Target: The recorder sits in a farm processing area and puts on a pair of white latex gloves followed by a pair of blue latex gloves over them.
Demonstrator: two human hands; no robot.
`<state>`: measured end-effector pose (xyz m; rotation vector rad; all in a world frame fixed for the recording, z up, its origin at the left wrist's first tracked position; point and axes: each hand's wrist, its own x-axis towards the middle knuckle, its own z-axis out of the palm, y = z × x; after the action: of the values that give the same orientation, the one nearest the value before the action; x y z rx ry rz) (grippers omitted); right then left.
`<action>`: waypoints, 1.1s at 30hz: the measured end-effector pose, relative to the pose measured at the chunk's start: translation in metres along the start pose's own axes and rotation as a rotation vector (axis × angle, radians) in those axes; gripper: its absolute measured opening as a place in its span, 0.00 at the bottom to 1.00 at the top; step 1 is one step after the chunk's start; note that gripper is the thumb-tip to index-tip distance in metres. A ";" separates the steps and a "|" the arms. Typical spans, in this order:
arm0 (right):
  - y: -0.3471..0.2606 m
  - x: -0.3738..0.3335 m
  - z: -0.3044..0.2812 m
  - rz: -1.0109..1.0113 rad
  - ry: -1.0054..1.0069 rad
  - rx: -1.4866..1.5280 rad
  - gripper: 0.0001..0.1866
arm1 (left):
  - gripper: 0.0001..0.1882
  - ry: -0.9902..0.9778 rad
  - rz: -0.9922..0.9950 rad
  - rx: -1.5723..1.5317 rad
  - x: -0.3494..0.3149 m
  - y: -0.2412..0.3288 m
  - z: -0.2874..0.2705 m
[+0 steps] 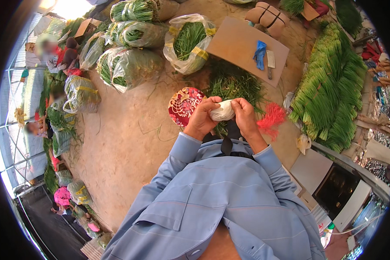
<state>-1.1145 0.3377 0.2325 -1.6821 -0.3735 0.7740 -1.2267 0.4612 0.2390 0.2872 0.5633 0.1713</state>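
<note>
Tan floor runs beneath a work area walled on the left by bright, gridded sheeting. Held in the air before the person's waist is a crumpled white bundle, apparently thin plastic. It looks light, soft and limp, perhaps a little slippery and easy to tear; its gathered ends seem the surest places to grip. Whether anything is wrapped inside, I cannot tell. At its left end the left hand pinches it, thumb against curled fingers with hardly a gap; at the upper right end the right hand nips it just as closely between thumb and forefinger.

Beyond the left hand shows a round red patterned cushion; past the right hand lies a tangle of red strands. Loose greens spread below the near edge of a low table. Toward that tabletop's right edge lie a blue glove and a cleaver, its handle pointing to the near right corner.

Beside the left corner stands an open clear bag, filled with long green stalks. Farther left, plump clear bags hold similar greens.
</note>
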 end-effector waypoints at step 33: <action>-0.045 0.106 -0.115 0.126 -0.302 0.516 0.09 | 0.40 -0.241 0.029 0.171 0.125 0.001 0.153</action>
<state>-0.9534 0.3296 0.2548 -1.1140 -0.2469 1.1169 -1.0387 0.4578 0.3004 0.4757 0.3352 0.1147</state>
